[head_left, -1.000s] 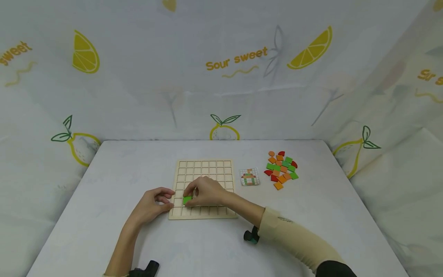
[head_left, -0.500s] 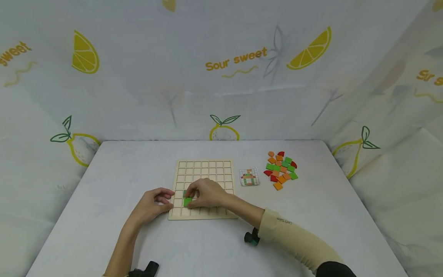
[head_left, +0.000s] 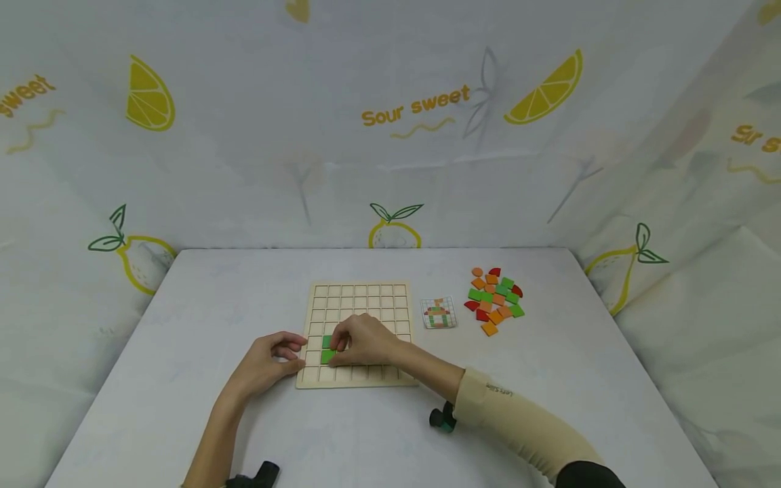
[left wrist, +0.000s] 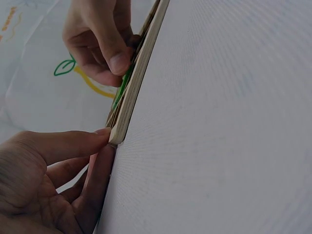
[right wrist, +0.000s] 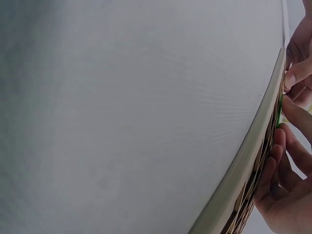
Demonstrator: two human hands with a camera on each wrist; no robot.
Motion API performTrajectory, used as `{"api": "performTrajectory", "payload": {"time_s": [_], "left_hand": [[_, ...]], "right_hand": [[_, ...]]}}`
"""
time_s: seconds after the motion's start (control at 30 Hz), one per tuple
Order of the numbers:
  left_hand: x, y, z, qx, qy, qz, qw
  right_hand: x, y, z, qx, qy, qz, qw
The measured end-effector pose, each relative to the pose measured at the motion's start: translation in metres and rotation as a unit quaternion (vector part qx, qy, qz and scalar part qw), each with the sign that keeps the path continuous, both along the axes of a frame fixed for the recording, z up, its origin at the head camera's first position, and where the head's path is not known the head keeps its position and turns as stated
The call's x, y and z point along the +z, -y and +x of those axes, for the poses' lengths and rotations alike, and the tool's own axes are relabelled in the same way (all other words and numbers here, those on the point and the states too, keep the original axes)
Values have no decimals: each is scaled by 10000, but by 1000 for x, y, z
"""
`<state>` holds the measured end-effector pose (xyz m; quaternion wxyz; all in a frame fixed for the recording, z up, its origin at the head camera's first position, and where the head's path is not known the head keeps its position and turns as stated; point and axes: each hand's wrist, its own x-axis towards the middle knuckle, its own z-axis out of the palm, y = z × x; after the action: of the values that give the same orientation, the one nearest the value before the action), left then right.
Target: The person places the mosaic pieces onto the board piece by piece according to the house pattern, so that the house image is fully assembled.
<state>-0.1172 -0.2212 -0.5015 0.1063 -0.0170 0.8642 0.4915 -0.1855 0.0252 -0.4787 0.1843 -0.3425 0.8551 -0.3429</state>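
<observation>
My right hand [head_left: 366,339] is over the left part of a wooden grid board [head_left: 356,378], its thumb and forefinger pinching the right side of a green square tile [head_left: 327,357]. Directly behind that tile sits a second green tile [head_left: 326,341], partly covered by the fingers. My left hand [head_left: 271,359] lies at the board's left edge, thumb and fingertips touching it. In the left wrist view the left thumb [left wrist: 78,145] meets the board's corner. Seen low from the right wrist, a green sliver [right wrist: 279,117] shows between the right hand's fingertips.
A small pattern card [head_left: 438,313] lies right of the board. Beyond it is a loose group of orange, green and red pieces [head_left: 495,298], squares, quarter-rounds and a disc. The white table [head_left: 342,440] meets a lemon-print cloth [head_left: 256,169] behind.
The right fingers have shifted rightward on the near green tile, uncovering more of both tiles. The near tile has slid slightly toward me and left. The left hand stays at the board's edge.
</observation>
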Motion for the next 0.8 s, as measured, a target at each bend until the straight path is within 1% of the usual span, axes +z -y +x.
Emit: {"api": "performTrajectory", "payload": {"time_s": [0.13, 0.27, 0.37, 0.6, 0.7, 0.8], "left_hand": [[0, 0, 0, -1, -8, -7, 10000], [0, -1, 0, 26, 6, -38, 10000], [0, -2, 1, 57, 4, -75, 10000], [1, -3, 0, 80, -53, -107, 9999], [1, -3, 0, 89, -71, -111, 9999], [0, -3, 0, 81, -79, -119, 9999]], "right_hand": [[2, -1, 1, -69, 93, -50, 9999], [4, -6, 0, -218, 209, -299, 9991], [3, -12, -4, -338, 228, -460, 9981], [10, -38, -21, -526, 252, -772, 9953], [15, -54, -31, -755, 157, -869, 9932], [18, -74, -41, -1087, 87, -869, 9902]]}}
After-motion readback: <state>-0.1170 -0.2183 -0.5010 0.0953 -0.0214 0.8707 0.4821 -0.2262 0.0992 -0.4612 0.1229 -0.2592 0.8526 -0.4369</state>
